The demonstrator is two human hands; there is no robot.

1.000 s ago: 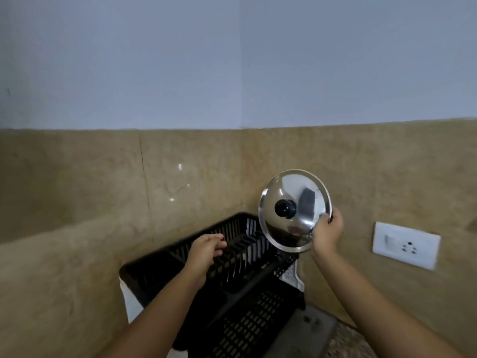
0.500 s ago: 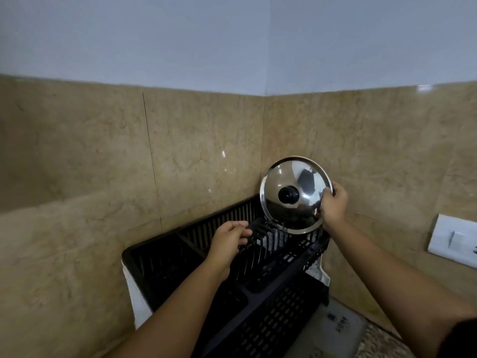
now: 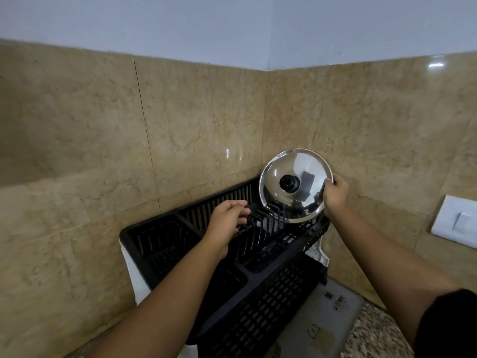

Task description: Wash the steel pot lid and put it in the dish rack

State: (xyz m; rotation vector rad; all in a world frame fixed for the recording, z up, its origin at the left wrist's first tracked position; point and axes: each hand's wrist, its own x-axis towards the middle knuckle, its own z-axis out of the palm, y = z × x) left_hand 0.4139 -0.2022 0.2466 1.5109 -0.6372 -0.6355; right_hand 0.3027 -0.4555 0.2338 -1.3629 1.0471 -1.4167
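Note:
The steel pot lid, shiny with a black knob, stands on edge at the right end of the black dish rack, its lower rim down among the rack's upright prongs. My right hand grips the lid's right rim. My left hand hovers over the rack's plate slots just left of the lid, fingers loosely curled, holding nothing.
The rack sits in a corner between two beige tiled walls. A white switch plate is on the right wall. A grey mat lies on the speckled counter right of the rack.
My right hand has lowered the lid from above the rack down into the prongs at its right end. My left hand stayed over the slots. The view tilted downward.

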